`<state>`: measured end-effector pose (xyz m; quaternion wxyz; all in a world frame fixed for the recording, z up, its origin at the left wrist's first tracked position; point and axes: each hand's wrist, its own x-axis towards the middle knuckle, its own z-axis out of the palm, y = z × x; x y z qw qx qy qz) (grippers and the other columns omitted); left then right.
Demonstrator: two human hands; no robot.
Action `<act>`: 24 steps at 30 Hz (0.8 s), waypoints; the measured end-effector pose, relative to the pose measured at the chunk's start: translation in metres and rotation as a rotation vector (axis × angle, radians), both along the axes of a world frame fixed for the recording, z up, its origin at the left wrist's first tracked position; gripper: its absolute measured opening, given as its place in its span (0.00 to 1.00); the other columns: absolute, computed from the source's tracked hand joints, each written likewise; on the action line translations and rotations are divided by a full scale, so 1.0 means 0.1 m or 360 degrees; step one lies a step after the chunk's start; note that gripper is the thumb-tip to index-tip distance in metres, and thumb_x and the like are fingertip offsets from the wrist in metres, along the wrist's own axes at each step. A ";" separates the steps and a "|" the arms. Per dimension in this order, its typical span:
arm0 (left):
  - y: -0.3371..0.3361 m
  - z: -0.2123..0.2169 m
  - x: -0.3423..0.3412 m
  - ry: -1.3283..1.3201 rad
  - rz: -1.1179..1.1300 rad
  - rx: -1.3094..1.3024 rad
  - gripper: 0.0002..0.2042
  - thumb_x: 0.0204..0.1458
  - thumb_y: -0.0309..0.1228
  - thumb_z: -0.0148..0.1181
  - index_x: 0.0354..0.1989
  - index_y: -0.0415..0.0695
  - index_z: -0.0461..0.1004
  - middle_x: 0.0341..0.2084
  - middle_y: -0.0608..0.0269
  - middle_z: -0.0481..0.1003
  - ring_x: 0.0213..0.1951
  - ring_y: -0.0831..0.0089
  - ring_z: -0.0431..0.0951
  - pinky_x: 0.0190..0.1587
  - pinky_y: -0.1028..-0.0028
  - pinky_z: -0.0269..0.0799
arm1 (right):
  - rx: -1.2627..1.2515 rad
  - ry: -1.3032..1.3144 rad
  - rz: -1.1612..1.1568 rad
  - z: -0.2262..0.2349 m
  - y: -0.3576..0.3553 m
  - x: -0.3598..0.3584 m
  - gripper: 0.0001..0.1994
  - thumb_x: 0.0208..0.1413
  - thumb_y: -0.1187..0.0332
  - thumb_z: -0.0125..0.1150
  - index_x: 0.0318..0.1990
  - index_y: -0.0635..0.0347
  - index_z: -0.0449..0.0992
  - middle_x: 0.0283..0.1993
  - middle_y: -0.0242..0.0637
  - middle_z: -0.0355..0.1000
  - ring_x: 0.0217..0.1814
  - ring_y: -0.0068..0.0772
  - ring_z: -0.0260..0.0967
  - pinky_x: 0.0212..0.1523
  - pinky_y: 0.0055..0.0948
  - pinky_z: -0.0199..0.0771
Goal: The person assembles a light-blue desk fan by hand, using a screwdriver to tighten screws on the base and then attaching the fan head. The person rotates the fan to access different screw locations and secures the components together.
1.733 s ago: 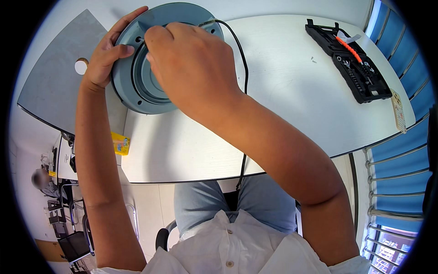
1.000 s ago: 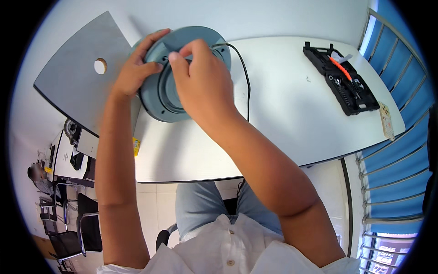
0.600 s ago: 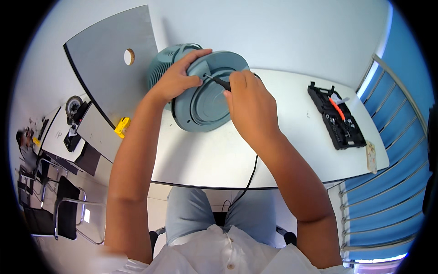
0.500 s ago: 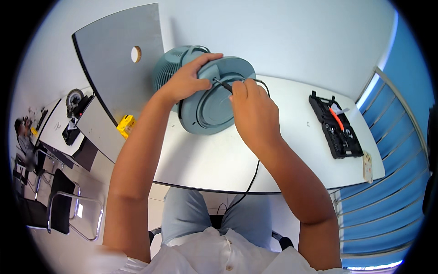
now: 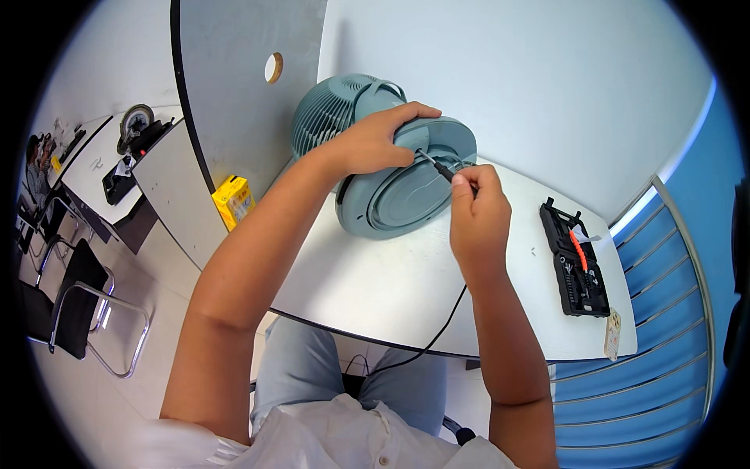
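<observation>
A grey-green fan (image 5: 379,215) lies tipped over on the table, its round base turned toward me and its slatted head (image 5: 322,117) behind on the left. My left hand (image 5: 373,142) is closed over the upper edge of the base, thumb on the underside. In my right hand (image 5: 482,223) is a screwdriver (image 5: 441,169) with a dark handle. Its metal shaft points up-left into the base, close to my left thumb; the tip's exact seat cannot be made out. A black cord (image 5: 447,322) runs below my right hand and over the table's front edge.
An open black tool case (image 5: 556,227) with an orange-red tool (image 5: 578,250) lies on the right, a patterned phone-like slab (image 5: 612,334) beside it. A yellow box (image 5: 233,202) stands by the grey partition (image 5: 234,94). Right of the table is a metal railing (image 5: 695,289).
The view has shifted, so the fan appears farther right. My right hand has drawn down and back along the screwdriver, showing more of its handle. My left hand keeps its hold.
</observation>
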<state>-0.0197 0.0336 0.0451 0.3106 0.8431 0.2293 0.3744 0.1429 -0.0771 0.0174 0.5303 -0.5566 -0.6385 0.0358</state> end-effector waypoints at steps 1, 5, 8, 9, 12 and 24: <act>-0.01 0.00 -0.01 0.0005 -0.0003 -0.0026 0.33 0.35 0.27 0.53 0.59 0.47 0.63 0.51 0.54 0.70 0.52 0.62 0.70 0.56 0.70 0.64 | -0.0056 0.0140 0.0023 0.02 0.01 0.01 0.06 0.59 0.69 0.50 0.36 0.62 0.68 0.26 0.37 0.69 0.23 0.29 0.64 0.27 0.29 0.64; -0.06 -0.02 -0.03 0.0012 -0.0007 -0.0018 0.35 0.35 0.25 0.52 0.61 0.45 0.62 0.53 0.56 0.68 0.55 0.64 0.67 0.59 0.71 0.59 | -0.0422 0.0822 0.0255 0.06 0.01 0.04 0.07 0.62 0.67 0.46 0.38 0.61 0.67 0.23 0.28 0.62 0.19 0.17 0.54 0.21 0.23 0.57; -0.07 -0.03 -0.05 0.0003 0.0007 -0.0008 0.35 0.35 0.24 0.51 0.61 0.44 0.62 0.53 0.56 0.67 0.56 0.64 0.67 0.60 0.71 0.58 | -0.0724 0.1372 0.0624 0.07 -0.09 0.04 0.09 0.64 0.65 0.43 0.44 0.59 0.64 0.22 0.26 0.58 0.17 0.14 0.49 0.17 0.19 0.51; -0.07 -0.03 -0.06 0.0003 0.0016 -0.0021 0.35 0.35 0.24 0.51 0.61 0.43 0.61 0.54 0.55 0.67 0.56 0.63 0.67 0.61 0.71 0.58 | -0.0755 0.1516 0.0685 0.07 -0.09 0.04 0.09 0.64 0.64 0.43 0.45 0.59 0.63 0.22 0.27 0.58 0.17 0.15 0.49 0.17 0.19 0.51; -0.08 -0.04 -0.08 -0.0019 -0.0008 0.0036 0.35 0.35 0.23 0.50 0.61 0.43 0.61 0.55 0.56 0.66 0.57 0.63 0.65 0.62 0.71 0.56 | -0.0858 0.1905 0.0867 0.02 -0.08 0.06 0.11 0.65 0.64 0.41 0.48 0.59 0.61 0.22 0.29 0.58 0.17 0.17 0.49 0.17 0.19 0.51; -0.10 -0.24 -0.27 -0.0171 0.0017 0.0215 0.36 0.34 0.27 0.52 0.62 0.44 0.61 0.60 0.57 0.64 0.62 0.63 0.62 0.65 0.67 0.51 | -0.1150 0.2463 0.1325 -0.24 -0.18 -0.08 0.13 0.66 0.58 0.40 0.47 0.57 0.63 0.23 0.32 0.60 0.18 0.22 0.50 0.18 0.22 0.51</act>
